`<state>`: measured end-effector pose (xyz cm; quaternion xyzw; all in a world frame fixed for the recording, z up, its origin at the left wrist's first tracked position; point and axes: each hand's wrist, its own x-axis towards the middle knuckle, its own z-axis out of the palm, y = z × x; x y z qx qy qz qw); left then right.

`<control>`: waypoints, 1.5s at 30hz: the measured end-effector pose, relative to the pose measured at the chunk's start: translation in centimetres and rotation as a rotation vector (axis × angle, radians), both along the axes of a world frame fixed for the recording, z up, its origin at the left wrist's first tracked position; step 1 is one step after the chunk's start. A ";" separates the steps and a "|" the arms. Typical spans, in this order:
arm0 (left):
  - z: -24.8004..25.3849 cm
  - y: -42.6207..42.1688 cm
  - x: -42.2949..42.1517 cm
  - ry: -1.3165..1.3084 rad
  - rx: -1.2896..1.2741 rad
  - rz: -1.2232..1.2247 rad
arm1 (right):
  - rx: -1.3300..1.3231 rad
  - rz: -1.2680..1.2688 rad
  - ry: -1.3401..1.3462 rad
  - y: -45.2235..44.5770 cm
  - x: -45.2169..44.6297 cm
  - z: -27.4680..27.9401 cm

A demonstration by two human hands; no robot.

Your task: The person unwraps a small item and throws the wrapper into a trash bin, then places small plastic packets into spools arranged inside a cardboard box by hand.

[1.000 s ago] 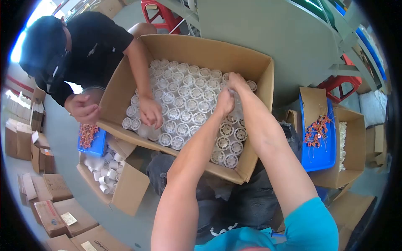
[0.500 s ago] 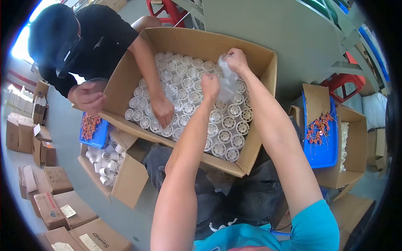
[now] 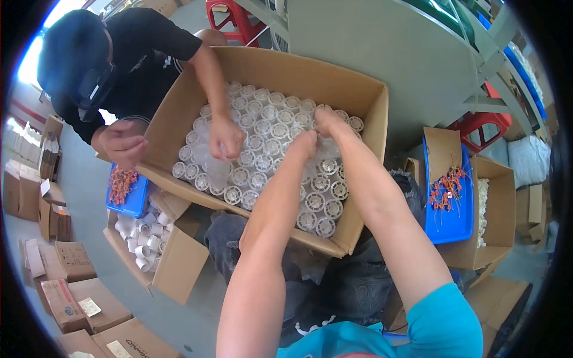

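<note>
A large cardboard box (image 3: 310,68) holds rows of clear round plastic parts (image 3: 273,147) with spoked tops. My left hand (image 3: 305,145) is closed low over the parts, at the near side of a crumpled clear plastic bag (image 3: 327,148). Just beyond it, my right hand (image 3: 327,120) has its fingers closed at the bag's far side, down among the parts. What the fingertips pinch is partly hidden. At the box's left side, a co-worker's hand (image 3: 227,137) is closed beside another clear bag (image 3: 210,162).
The co-worker (image 3: 137,59) sits at the left. Blue trays of orange parts (image 3: 128,200) (image 3: 449,230) flank the box. An open carton (image 3: 182,262) holds white cups. Red stools (image 3: 239,24) (image 3: 486,122), a grey panel (image 3: 382,53) and stacked cartons (image 3: 89,298) surround it.
My right hand has come down from above the box's far part, and the bag has sunk onto the parts. My left hand is slightly lower. The co-worker's hand has lifted beside a bag.
</note>
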<state>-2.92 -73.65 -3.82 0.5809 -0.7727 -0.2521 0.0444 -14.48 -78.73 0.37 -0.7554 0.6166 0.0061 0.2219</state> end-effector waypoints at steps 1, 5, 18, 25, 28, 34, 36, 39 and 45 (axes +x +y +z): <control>0.5 -0.2 -0.1 -0.010 -0.003 -0.006 | 0.000 0.007 0.013 -0.4 0.0 -0.2; 2.9 0.6 -0.1 -0.044 -0.033 0.080 | 0.007 -0.085 -0.071 -1.0 0.6 0.6; -0.3 -1.0 -1.6 -0.038 -0.044 0.012 | -0.450 -0.312 -0.450 2.2 -1.0 10.2; 5.0 -1.8 0.7 0.115 -0.090 -0.007 | -0.321 -0.074 -0.133 1.8 -2.3 7.6; 6.0 -1.3 3.9 0.218 -0.178 0.079 | -0.206 0.277 0.270 1.4 -1.4 6.6; 7.5 2.5 11.5 0.123 -0.039 0.039 | 0.029 0.550 0.257 2.6 3.7 3.1; 5.7 3.2 12.4 0.054 -0.028 -0.032 | -0.012 0.536 0.314 3.3 3.8 2.0; 4.2 2.9 12.3 -0.088 -0.056 -0.117 | 0.109 0.494 0.303 3.6 3.8 3.8; 7.9 5.4 8.9 -0.336 0.063 -0.160 | 0.165 0.681 0.366 7.4 4.4 3.9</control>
